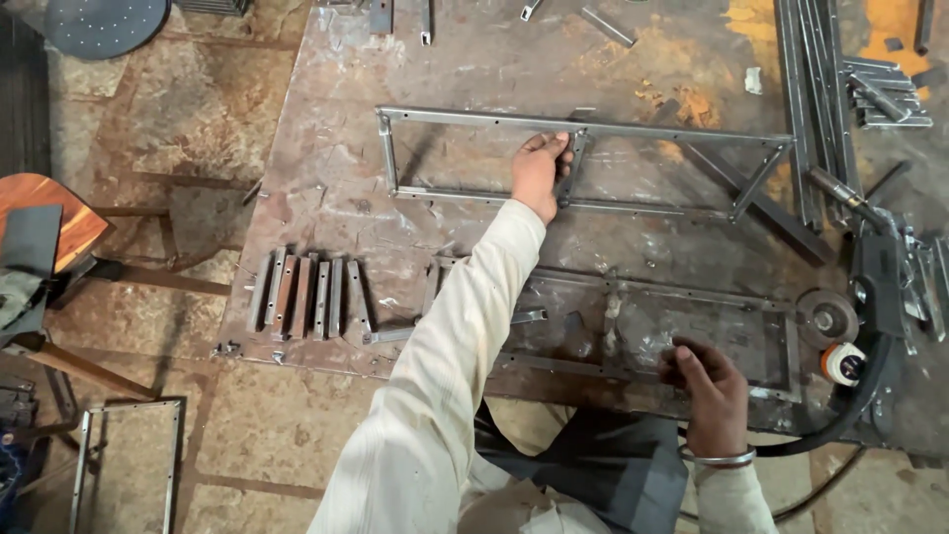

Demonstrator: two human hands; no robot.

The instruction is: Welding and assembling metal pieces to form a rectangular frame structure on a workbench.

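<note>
My left hand (540, 170) reaches far across the steel work plate (326, 208) and grips the short cross bar of a long rectangular metal frame (474, 119) lying flat at the far side. My right hand (708, 388), with a metal bangle on the wrist, hovers near the front edge over a second, similar metal frame (554, 279) that lies close to me. Its fingers are curled; whether it holds something small is not visible.
A row of several short metal bars (301, 295) lies at the plate's left front. A welding torch with black hose (870, 267) and a small round disc (826, 318) sit at the right. Long steel strips (817, 89) lie at the far right. A wooden stool (44, 222) stands left; another frame (129, 465) lies on the floor.
</note>
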